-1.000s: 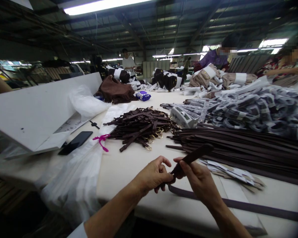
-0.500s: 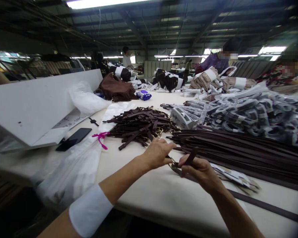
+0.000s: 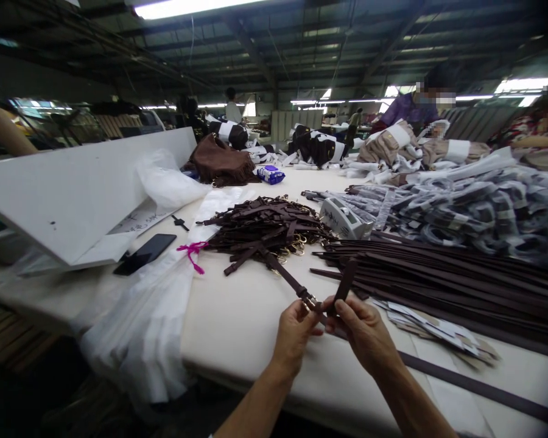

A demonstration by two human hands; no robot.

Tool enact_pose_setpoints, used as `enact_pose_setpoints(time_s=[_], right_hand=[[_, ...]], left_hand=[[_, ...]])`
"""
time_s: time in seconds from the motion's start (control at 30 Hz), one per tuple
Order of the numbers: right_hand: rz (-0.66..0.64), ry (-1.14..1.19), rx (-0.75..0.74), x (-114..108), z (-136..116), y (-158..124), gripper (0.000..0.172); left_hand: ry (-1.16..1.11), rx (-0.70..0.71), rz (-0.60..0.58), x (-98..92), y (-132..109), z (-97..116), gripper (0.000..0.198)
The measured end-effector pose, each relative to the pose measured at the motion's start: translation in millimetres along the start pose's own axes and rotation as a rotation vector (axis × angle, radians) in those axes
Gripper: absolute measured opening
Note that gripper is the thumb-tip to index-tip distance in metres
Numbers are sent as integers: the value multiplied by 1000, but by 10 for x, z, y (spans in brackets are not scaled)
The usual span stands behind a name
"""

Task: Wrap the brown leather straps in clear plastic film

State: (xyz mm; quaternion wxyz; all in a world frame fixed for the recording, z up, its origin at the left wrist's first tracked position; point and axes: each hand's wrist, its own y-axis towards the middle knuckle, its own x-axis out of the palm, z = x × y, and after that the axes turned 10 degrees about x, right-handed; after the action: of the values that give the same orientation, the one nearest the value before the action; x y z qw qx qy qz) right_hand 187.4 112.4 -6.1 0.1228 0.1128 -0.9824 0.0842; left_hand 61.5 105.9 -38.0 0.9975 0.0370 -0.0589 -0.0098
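My left hand [image 3: 292, 340] pinches a dark brown strap just below its metal buckle [image 3: 309, 299]. From the buckle, a short strap piece [image 3: 285, 274] runs up to the edge of the pile of short straps with gold clasps [image 3: 251, 234]. Close beside it, my right hand [image 3: 368, 334] is closed on a dark brown strap, whose tip [image 3: 346, 280] stands up above the fingers. A long strap [image 3: 475, 384] trails from under the right hand to the lower right. Fingers partly hide where the pieces meet.
Long brown straps [image 3: 429, 274] and plastic-wrapped straps [image 3: 484, 207] lie at right, with tags [image 3: 438, 325] in front. A grey device [image 3: 344, 217] stands behind the pile. Left are a phone [image 3: 146, 253], plastic bags [image 3: 141, 328] and a white board [image 3: 86, 194]. A person [image 3: 406, 109] works beyond.
My left hand has come down and turned, now holding just below the buckle. The buckled piece now stretches toward the pile. My right hand keeps the strap, its tip more upright.
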Motion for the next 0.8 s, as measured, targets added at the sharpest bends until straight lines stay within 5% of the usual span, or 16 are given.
enact_pose_setpoints(time_s=[0.27, 0.43, 0.63, 0.8], right_hand=[[35, 3, -18, 165, -145, -91, 19], [112, -278, 60, 81, -347, -167, 30], [110, -431, 327, -176, -128, -276, 36], [116, -429, 281, -122, -62, -237, 37]], left_hand=[[-44, 19, 26, 71, -112, -26, 43], [79, 51, 34, 92, -170, -2, 28], [281, 155, 57, 72, -189, -64, 21], [443, 348, -16, 93, -256, -63, 14]])
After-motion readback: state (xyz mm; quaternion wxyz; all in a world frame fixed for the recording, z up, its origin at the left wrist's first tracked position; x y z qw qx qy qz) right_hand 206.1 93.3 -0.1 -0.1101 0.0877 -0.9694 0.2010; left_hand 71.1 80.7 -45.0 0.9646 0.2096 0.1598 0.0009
